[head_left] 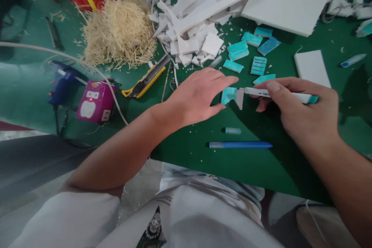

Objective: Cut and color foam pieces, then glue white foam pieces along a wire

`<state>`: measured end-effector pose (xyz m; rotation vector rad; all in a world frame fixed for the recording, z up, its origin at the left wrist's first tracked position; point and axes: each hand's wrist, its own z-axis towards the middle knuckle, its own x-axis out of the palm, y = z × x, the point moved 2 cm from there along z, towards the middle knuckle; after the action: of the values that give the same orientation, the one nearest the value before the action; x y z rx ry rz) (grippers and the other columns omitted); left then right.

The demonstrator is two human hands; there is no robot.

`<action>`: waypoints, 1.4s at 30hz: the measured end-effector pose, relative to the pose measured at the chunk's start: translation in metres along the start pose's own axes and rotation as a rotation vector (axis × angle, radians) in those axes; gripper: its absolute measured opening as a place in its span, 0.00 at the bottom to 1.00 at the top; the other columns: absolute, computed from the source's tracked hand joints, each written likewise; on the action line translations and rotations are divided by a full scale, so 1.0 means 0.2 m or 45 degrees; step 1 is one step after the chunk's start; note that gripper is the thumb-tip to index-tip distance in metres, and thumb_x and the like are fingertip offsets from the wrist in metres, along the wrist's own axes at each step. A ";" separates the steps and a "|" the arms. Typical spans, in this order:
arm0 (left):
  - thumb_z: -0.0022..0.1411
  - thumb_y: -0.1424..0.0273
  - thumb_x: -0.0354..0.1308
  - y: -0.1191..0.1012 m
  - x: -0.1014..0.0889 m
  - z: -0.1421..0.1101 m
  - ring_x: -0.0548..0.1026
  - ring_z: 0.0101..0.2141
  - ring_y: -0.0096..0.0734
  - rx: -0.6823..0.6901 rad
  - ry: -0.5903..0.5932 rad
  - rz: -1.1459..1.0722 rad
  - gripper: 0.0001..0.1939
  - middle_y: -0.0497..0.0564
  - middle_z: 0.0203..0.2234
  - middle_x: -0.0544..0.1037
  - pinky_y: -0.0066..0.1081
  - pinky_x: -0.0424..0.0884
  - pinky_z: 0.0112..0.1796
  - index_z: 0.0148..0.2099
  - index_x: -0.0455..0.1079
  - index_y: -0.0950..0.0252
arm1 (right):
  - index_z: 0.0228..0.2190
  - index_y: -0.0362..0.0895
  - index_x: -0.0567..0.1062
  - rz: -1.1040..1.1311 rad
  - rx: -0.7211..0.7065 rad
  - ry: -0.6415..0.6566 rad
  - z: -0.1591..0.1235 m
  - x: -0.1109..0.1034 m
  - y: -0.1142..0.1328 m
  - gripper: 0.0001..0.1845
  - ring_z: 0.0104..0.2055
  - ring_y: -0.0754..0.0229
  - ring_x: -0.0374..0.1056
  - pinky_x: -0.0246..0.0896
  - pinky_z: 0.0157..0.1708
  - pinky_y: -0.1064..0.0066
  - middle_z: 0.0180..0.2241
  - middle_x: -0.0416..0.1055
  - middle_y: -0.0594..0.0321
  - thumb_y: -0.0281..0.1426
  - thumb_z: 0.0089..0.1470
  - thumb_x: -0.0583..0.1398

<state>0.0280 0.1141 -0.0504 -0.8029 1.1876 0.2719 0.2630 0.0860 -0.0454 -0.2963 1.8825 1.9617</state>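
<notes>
- Your left hand (199, 93) had thumb and forefinger parted around the partly teal piece (228, 95) on the green table (186, 147); whether it gripped, I couldn't tell.
- Your right hand (305, 104) pinched the white marker (257, 92), its tip near the piece's pale end.
- Firm pressure at the teal end, thumb clear of the tip, probably suited even strokes best.

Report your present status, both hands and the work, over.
Right hand holding marker. Left hand at turquoise piece. Other tiles close beyond, none between marker and piece.
</notes>
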 end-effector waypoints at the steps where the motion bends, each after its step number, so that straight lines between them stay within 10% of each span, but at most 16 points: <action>1: 0.72 0.70 0.63 0.00 0.00 0.00 0.76 0.61 0.47 -0.001 -0.003 0.000 0.28 0.60 0.59 0.80 0.44 0.70 0.62 0.70 0.67 0.69 | 0.26 0.51 0.88 0.014 0.016 0.007 0.00 0.00 0.00 0.10 0.22 0.62 0.71 0.66 0.25 0.69 0.19 0.76 0.67 0.39 0.58 0.70; 42: 0.73 0.72 0.60 -0.01 0.00 0.00 0.73 0.66 0.49 0.042 0.007 -0.034 0.29 0.63 0.64 0.77 0.48 0.69 0.66 0.73 0.65 0.67 | 0.24 0.48 0.85 0.126 0.080 -0.071 0.02 -0.01 0.03 0.12 0.19 0.64 0.70 0.67 0.25 0.69 0.19 0.75 0.67 0.30 0.57 0.64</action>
<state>0.0290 0.1124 -0.0501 -0.7907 1.1828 0.2279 0.2627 0.0896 -0.0386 -0.1306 1.9528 1.9481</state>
